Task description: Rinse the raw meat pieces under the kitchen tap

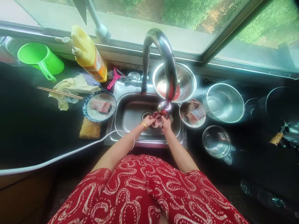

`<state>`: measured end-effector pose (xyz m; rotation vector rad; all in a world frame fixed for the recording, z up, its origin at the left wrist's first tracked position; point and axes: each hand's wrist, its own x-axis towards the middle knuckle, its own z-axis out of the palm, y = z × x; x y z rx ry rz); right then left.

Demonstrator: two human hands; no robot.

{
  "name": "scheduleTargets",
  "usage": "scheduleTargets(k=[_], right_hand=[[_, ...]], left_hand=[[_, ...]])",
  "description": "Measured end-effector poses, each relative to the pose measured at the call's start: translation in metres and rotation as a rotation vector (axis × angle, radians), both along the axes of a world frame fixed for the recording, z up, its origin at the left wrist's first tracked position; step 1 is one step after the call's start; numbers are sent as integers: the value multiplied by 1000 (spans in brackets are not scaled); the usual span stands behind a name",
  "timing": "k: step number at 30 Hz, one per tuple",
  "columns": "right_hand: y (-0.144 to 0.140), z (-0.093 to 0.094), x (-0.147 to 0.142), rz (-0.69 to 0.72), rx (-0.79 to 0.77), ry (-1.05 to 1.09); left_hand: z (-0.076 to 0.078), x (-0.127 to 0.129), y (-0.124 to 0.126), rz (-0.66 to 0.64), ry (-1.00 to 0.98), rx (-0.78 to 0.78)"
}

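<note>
Inside the steel sink point(127, 107), my left hand point(149, 120) and my right hand point(166, 124) grip a piece of raw meat point(157, 120) from either side. It is reddish with pale, fatty-looking parts, and its exact cut is too small to tell. The chrome faucet point(173, 68) arches over, its spout end just above the meat and partly covering it. Fingers of both hands are closed on the meat. Left of the sink, a blue-rimmed plate point(87, 109) carries a pink slab of meat point(101, 106). On the right, a small bowl point(199, 123) holds more meat point(195, 115).
Behind the sink stands a steel basin point(192, 82) with reddish liquid. A steel strainer point(225, 102) and glass bowl point(216, 141) are rightward. At left are a green jug point(52, 63), yellow pump bottle point(90, 56), cloth point(70, 85), chopsticks point(59, 92) and sponge point(90, 128). A white cable point(70, 158) crosses my left arm.
</note>
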<state>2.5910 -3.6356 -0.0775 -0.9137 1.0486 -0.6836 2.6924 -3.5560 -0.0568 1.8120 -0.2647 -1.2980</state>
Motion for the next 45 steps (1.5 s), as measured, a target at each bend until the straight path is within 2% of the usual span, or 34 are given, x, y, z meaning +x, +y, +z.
scheduleTargets(k=[2, 7, 9, 12, 15, 19, 23, 25, 27, 32, 37, 39, 41, 43, 45], right_hand=[[4, -1, 0, 12, -50, 35], [11, 7, -1, 156, -288, 152], [12, 13, -1, 194, -358, 177], [11, 18, -2, 170, -329, 166], [5, 16, -3, 82, -211, 118], [-3, 8, -3, 23, -30, 6], [-5, 0, -3, -69, 105, -54], [-5, -3, -3, -69, 119, -55], [-4, -3, -4, -34, 74, -37], [-1, 6, -5, 111, -172, 11], [0, 18, -9, 240, -142, 13], [1, 20, -9, 220, -106, 23], [2, 21, -9, 191, -65, 35], [2, 21, -7, 182, -25, 48], [0, 21, -7, 202, 9, 55]], left_hand=[[1, -1, 2, -87, -71, 46], [10, 3, 2, -427, -573, 144], [13, 5, 2, -491, -640, 175], [14, 14, 4, -454, -654, 181], [11, 25, 4, -266, -611, 173], [4, 23, -2, -47, -328, 27], [-1, 5, -5, 53, -27, -93], [-2, -1, -3, 13, 57, -149], [-4, -2, -1, -48, 51, -154], [-9, 3, -2, -157, -230, -42], [3, 13, -1, -384, -547, 15], [10, 19, 1, -342, -580, 94], [15, 24, 3, -234, -580, 104], [16, 27, 4, -190, -604, -6], [14, 26, 6, -254, -595, -149]])
